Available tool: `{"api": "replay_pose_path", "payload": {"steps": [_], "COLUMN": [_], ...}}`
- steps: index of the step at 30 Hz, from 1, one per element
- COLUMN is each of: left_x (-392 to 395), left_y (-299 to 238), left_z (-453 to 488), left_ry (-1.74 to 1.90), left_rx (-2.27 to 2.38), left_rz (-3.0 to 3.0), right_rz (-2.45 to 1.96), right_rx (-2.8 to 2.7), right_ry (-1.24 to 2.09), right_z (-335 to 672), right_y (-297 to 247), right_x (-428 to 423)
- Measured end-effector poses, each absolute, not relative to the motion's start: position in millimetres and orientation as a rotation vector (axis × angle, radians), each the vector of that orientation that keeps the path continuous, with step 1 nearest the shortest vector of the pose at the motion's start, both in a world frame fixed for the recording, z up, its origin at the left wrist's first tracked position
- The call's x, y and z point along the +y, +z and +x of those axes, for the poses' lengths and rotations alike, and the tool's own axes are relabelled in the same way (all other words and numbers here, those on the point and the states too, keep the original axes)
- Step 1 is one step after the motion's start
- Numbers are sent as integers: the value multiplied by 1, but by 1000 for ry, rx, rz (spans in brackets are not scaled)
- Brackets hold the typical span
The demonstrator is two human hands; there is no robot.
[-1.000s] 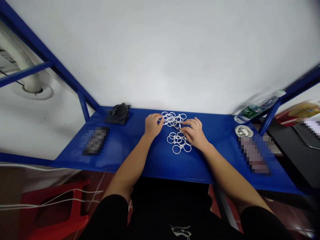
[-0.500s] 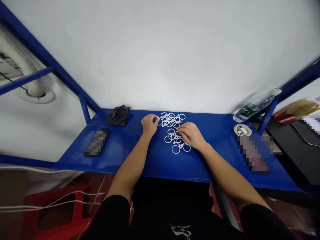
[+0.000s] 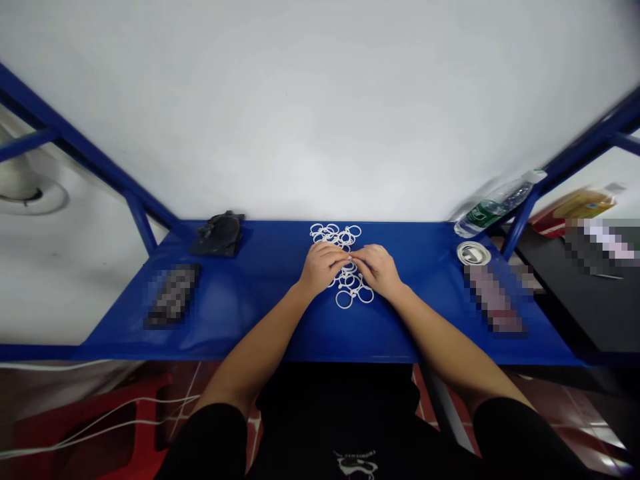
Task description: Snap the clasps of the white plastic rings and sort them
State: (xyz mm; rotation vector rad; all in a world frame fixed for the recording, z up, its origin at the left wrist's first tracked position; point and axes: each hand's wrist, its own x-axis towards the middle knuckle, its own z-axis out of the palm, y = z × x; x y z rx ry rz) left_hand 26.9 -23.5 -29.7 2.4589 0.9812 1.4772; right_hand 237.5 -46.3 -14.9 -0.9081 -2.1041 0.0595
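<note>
Several white plastic rings, each with a small knob on its rim, lie in two overlapping clusters on the blue tabletop. Over the middle of them my left hand and my right hand meet fingertip to fingertip. Both are pinched closed on a white ring, of which only a small white part shows between the fingertips. The rest of that ring is covered by my fingers or blends with the rings beneath. The far cluster of rings shows beyond my hands.
A black plastic bag and a blurred-out dark object are on the left. At the right lie a clear bottle, a white tape roll and a pixelated pinkish item. Blue frame bars flank the table.
My left hand has come right, from the far cluster's left edge, to meet my right hand at the middle. The camera view has turned slightly.
</note>
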Motion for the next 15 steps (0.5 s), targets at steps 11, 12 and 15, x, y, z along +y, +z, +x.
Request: {"api": "replay_pose_path", "payload": {"steps": [11, 12, 15], "left_x": [-27, -27, -29], "left_y": [-29, -30, -30], "left_z": [30, 31, 36], "left_ry": [1483, 1487, 1513], "left_rx": [988, 989, 982], "left_rz": [2388, 2388, 2373], "right_rz": [-919, -927, -937], "right_rx": [-2079, -2074, -2055], "right_ry": [131, 126, 96], "right_z": [234, 234, 233], "right_y": [-10, -10, -11], "right_x": [-49, -49, -49]}}
